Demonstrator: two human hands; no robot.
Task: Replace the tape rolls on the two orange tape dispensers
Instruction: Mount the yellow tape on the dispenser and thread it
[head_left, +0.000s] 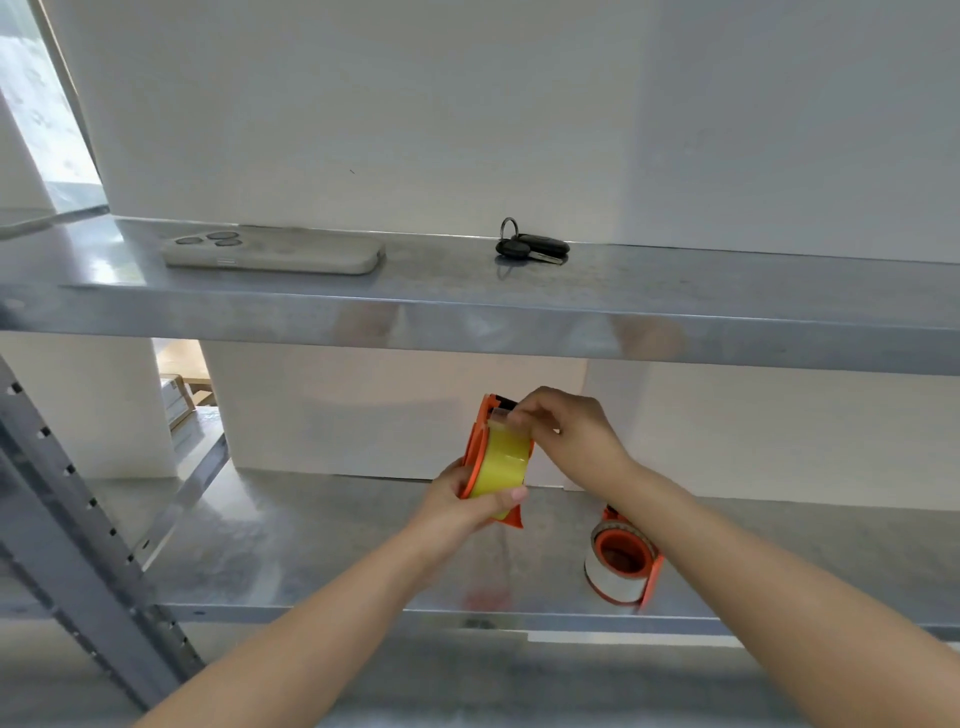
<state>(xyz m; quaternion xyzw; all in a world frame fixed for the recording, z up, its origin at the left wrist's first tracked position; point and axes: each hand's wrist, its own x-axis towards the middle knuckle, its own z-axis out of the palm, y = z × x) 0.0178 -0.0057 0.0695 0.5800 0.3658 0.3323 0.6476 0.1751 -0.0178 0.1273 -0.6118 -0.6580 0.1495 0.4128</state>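
Both forearms reach out over the front edge of the lower shelf (322, 530), and the work goes on just above it. Cupped from below in the left hand (460, 512) is one orange dispenser (480, 436), upright, with a yellow roll (504, 460) already seated in it; the thumb presses across the roll's lower edge. Up at the top of that dispenser, the right hand (566, 434) pinches the loose end of the tape with its fingertips (519, 415), seemingly drawing it toward the cutter. Whether the end is threaded through yet I cannot tell.

Over to the right, the second orange dispenser (623, 564) lies on its side on the same shelf, apart from both hands. It carries a whitish roll (605, 577) around its orange hub, though from here I can't say whether that roll is a fresh one or the old one awaiting a swap.

So my guess is roughly halfway: one dispenser is getting its finishing touch, and the other may remain. A phone (272, 254) and keys (532, 247) sit untouched on the upper shelf (675, 312).
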